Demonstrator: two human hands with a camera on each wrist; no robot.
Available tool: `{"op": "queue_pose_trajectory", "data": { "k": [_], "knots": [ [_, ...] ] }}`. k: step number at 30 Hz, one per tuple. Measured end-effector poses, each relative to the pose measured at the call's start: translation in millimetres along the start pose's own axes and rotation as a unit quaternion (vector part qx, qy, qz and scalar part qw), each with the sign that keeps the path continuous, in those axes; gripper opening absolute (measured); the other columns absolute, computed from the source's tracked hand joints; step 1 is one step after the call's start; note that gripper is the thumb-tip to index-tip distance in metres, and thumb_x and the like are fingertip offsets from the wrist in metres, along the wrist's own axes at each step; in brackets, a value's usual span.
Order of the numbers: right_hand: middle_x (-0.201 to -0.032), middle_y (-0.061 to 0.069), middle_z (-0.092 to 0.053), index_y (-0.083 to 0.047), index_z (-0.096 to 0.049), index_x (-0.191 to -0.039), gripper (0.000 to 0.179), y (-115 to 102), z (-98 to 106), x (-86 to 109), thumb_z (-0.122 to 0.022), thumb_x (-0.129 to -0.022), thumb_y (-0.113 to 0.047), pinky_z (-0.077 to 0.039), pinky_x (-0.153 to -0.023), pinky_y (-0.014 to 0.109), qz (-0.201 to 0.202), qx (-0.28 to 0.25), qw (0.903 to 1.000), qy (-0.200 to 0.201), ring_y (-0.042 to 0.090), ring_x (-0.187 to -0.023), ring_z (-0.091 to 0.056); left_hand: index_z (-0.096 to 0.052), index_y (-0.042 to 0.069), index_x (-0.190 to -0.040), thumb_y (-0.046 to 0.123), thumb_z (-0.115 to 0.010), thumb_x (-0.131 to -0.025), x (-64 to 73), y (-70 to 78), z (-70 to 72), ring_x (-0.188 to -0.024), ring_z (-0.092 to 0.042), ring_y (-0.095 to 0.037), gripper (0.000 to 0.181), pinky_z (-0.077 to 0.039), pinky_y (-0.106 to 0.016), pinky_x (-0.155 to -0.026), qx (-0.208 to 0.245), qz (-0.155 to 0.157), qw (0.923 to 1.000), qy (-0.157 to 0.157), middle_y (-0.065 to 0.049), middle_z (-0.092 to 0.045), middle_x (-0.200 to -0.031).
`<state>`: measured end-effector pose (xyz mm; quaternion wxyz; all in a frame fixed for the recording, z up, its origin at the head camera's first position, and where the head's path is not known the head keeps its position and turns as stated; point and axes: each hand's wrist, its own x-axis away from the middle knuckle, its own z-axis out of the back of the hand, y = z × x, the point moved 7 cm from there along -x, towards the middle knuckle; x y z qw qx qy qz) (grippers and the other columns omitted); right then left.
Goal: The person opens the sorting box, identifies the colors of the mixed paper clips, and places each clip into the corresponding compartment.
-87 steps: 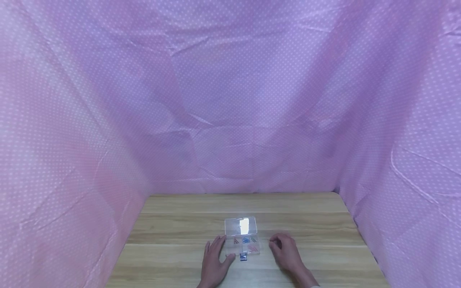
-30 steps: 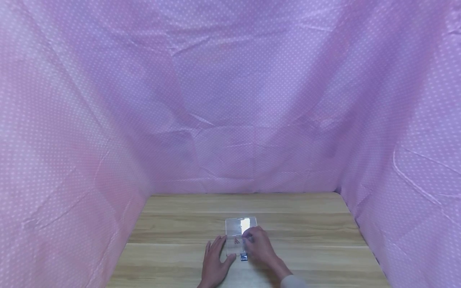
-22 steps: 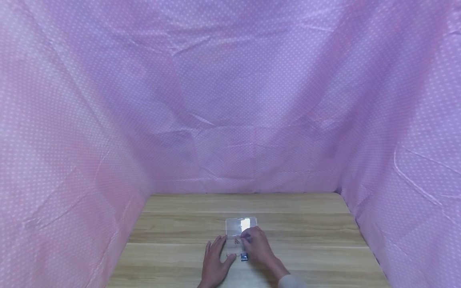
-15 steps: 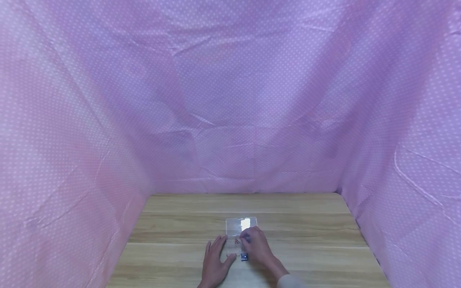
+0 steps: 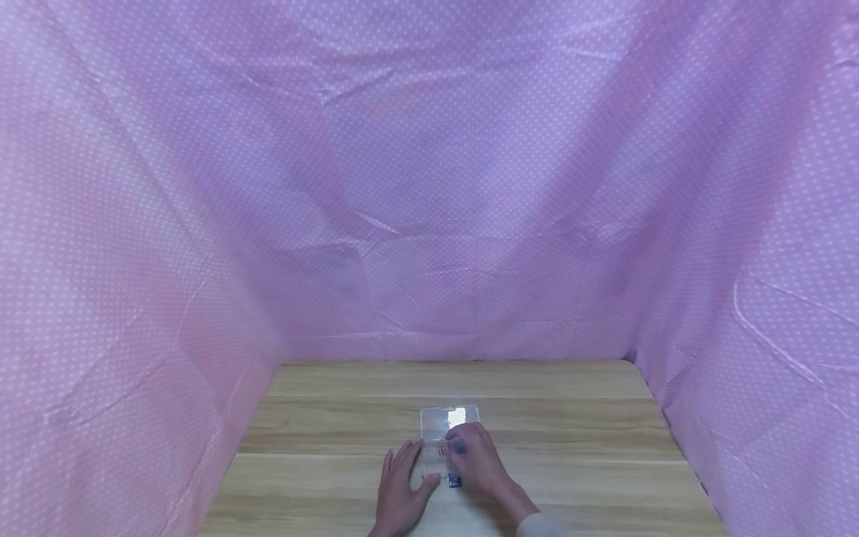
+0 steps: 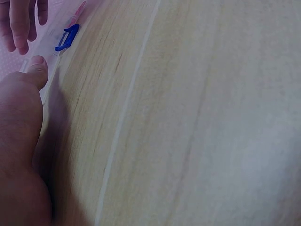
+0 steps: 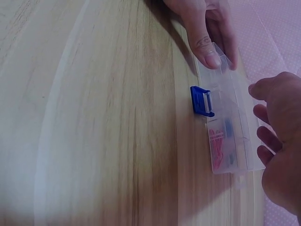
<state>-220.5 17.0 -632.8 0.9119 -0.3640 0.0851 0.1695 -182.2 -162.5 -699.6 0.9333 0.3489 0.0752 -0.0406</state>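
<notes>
A clear plastic compartment box [image 5: 432,466] lies on the table with its lid [image 5: 435,423] tipped back and a blue latch [image 7: 201,101] at its front. My left hand [image 5: 399,494] holds the box's left end, thumb against the front wall and fingers at the far side. Over the right half hovers my right hand [image 5: 479,462], fingers bent, fingertips near the back compartments. Whether anything sits between those fingertips is hidden. Small red pieces [image 5: 442,450] show in a back compartment. Thin pink pieces [image 7: 216,146], perhaps paper clips, lie in the front right one.
The wood-grain table [image 5: 302,418] extends around the box. Pink dotted cloth [image 5: 429,298] walls in its back and both sides. A light sleeve [image 5: 542,525] covers the right forearm.
From beside the box, my right hand has moved left over its right half, covering the blue and pink pieces. Lately its fingertips have shifted slightly left. My left hand stays put.
</notes>
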Motion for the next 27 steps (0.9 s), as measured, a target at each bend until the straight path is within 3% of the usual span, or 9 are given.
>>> {"op": "queue_pose_trajectory", "data": {
  "k": [8, 15, 18, 22, 27],
  "knots": [
    [-0.117, -0.007, -0.071, -0.016, -0.069, -0.122, 0.034, 0, -1, 4.3, -0.079, -0.091, -0.026, -0.053, -0.107, 0.052, -0.005, 0.001, 0.9998, -0.02, 0.02, -0.123, -0.059, -0.052, 0.024, -0.152, 0.057, -0.073, -0.09, 0.5, -0.6, 2.1, -0.152, -0.045, -0.027, 0.073, -0.009, -0.041, -0.131, 0.001, 0.003, 1.0, -0.007, 0.001, -0.055, -0.156],
    [-0.134, 0.001, -0.069, -0.014, -0.066, -0.132, 0.044, -1, 7, 14.9, -0.075, -0.094, -0.035, -0.044, -0.119, 0.06, 0.013, 0.032, 0.9993, -0.014, 0.032, -0.138, -0.054, -0.054, 0.02, -0.15, 0.054, -0.075, -0.09, 1.6, 2.2, 6.1, -0.148, -0.048, -0.029, 0.072, 0.0, -0.022, -0.131, -0.012, -0.021, 0.9995, 0.02, -0.001, -0.059, -0.153],
    [-0.136, 0.005, -0.069, -0.012, -0.065, -0.133, 0.046, 0, 13, 20.6, -0.075, -0.093, -0.033, -0.042, -0.12, 0.062, 0.03, 0.044, 0.9986, -0.001, 0.034, -0.138, -0.055, -0.053, 0.019, -0.151, 0.054, -0.075, -0.089, 1.8, 1.5, 6.0, -0.149, -0.047, -0.029, 0.074, -0.004, -0.03, -0.133, -0.009, -0.016, 0.9997, 0.017, -0.002, -0.059, -0.153],
    [-0.142, 0.012, -0.065, -0.009, -0.063, -0.137, 0.051, 7, 20, 30.1, -0.077, -0.09, -0.027, -0.041, -0.12, 0.064, 0.038, 0.048, 0.998, 0.013, 0.037, -0.14, -0.054, -0.049, 0.022, -0.153, 0.059, -0.076, -0.085, 1.3, -2.8, 4.7, -0.151, -0.045, -0.026, 0.082, -0.011, -0.046, -0.133, 0.001, 0.014, 0.9999, 0.002, -0.002, -0.057, -0.155],
    [-0.15, 0.013, -0.059, -0.01, -0.059, -0.143, 0.055, 14, 29, 42.4, -0.074, -0.094, -0.03, -0.036, -0.122, 0.067, 0.028, 0.064, 0.9974, 0.014, 0.039, -0.145, -0.05, -0.045, 0.026, -0.155, 0.068, -0.075, -0.082, 0.5, -7.5, 2.5, -0.153, -0.042, -0.025, 0.09, -0.011, -0.051, -0.135, 0.003, 0.045, 0.9988, -0.019, -0.002, -0.053, -0.159]
  ]
}}
